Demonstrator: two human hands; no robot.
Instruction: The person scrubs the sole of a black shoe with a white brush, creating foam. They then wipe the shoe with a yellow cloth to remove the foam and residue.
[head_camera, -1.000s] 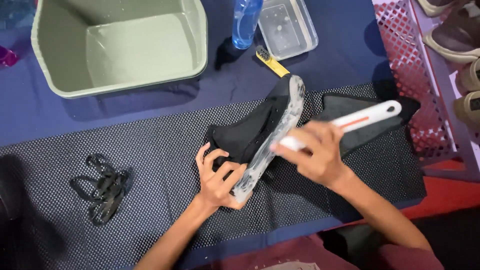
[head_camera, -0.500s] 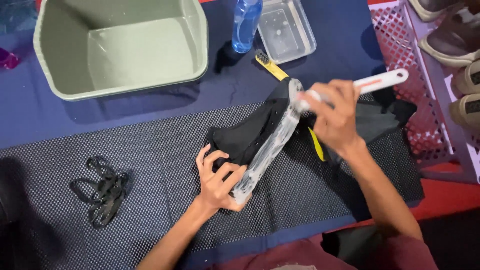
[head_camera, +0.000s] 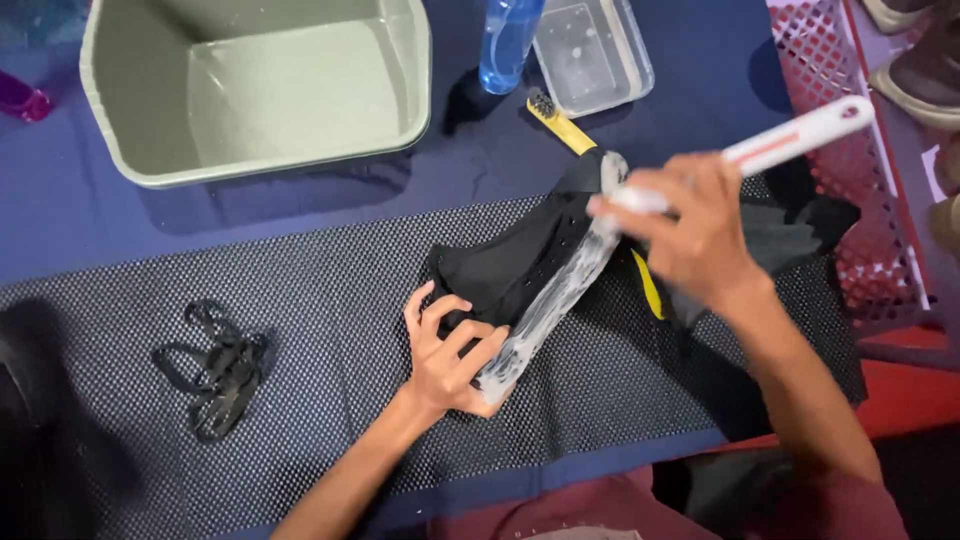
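Black shoe (head_camera: 520, 265) is lying on its side on the dark mesh mat (head_camera: 330, 340), soapy sole facing up. Left hand (head_camera: 450, 350) is pressing down on the heel end, fingers curled around it. Right hand (head_camera: 690, 225) is clenching a white brush (head_camera: 790, 140) at the sole's toe end. Black laces (head_camera: 215, 365) are sitting well apart, leftward.

Light is even and moderately bright, seemingly from above and slightly behind. The pale green plastic tub (head_camera: 255, 85) casts a soft shadow onto the blue cloth (head_camera: 90, 215) toward the viewer. The right hand (head_camera: 690, 235) and white-handled brush (head_camera: 790, 140) smear with motion blur. The lower left corner falls dark.
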